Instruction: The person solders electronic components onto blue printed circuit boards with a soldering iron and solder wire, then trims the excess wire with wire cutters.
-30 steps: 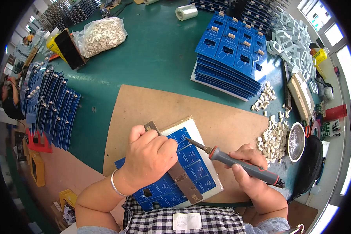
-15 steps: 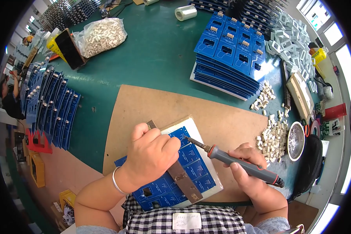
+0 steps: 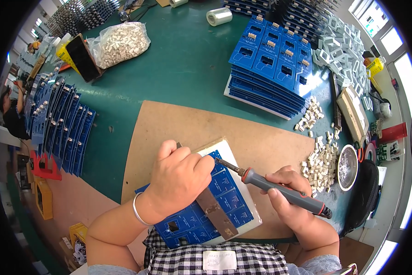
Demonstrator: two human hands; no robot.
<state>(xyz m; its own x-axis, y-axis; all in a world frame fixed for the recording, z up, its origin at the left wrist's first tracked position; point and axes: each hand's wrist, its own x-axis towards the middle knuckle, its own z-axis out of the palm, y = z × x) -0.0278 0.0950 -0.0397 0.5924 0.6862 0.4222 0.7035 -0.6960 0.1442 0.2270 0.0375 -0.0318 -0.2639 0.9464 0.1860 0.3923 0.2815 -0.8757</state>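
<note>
A blue circuit board panel (image 3: 231, 201) lies tilted on a white pad (image 3: 249, 223) in front of me, with a brown bar (image 3: 218, 216) across it. My left hand (image 3: 178, 178) is closed above the panel, its fingers pinched near the upper corner; what they hold, if anything, is hidden. Between the fingers of my right hand (image 3: 290, 206) is a grey soldering iron (image 3: 261, 182) with red trim, slanting down to the left. Its tip is at the panel's upper part, close beside my left fingers.
Under the pad is a brown board (image 3: 169, 123) on the green table (image 3: 178, 55). Loose white connectors (image 3: 320, 165) and a metal bowl (image 3: 347, 167) sit at the right. Stacked blue panels (image 3: 265, 68) stand behind, more panels (image 3: 61, 123) at the left, near a propped phone (image 3: 83, 57) and bagged connectors (image 3: 123, 43).
The soldering iron and my right hand have shifted slightly left. My left hand has risen a little, its fingertips closer to the iron's tip. The panel looks unmoved.
</note>
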